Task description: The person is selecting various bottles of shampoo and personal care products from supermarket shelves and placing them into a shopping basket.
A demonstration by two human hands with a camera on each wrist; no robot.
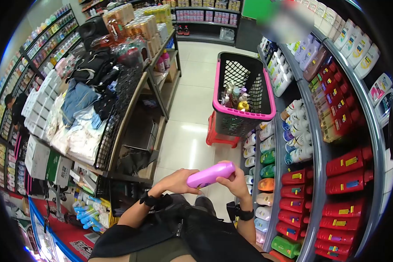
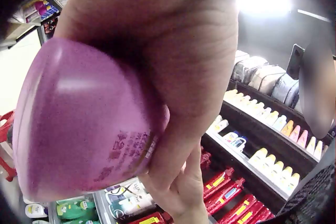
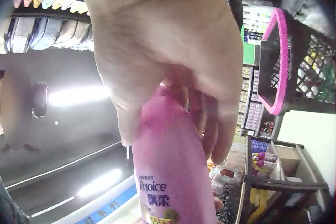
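Note:
A pink-purple shampoo bottle (image 1: 210, 174) lies sideways between my two hands, low in the head view. My left hand (image 1: 178, 181) grips its bottom end; the left wrist view shows the bottle's base (image 2: 79, 124) filling the frame with my palm wrapped behind it. My right hand (image 1: 236, 180) holds the cap end, fingers curled over the top. The right wrist view shows the bottle (image 3: 170, 171) with a "Rejoice" label under my curled fingers (image 3: 210, 124).
A black shopping basket with a pink rim (image 1: 243, 114) holds several bottles and sits on a red stool (image 1: 218, 135) in the aisle. Shelves of red, white and green bottles (image 1: 332, 174) run along the right. A clothing display table (image 1: 96, 105) stands left. The pale floor lies between.

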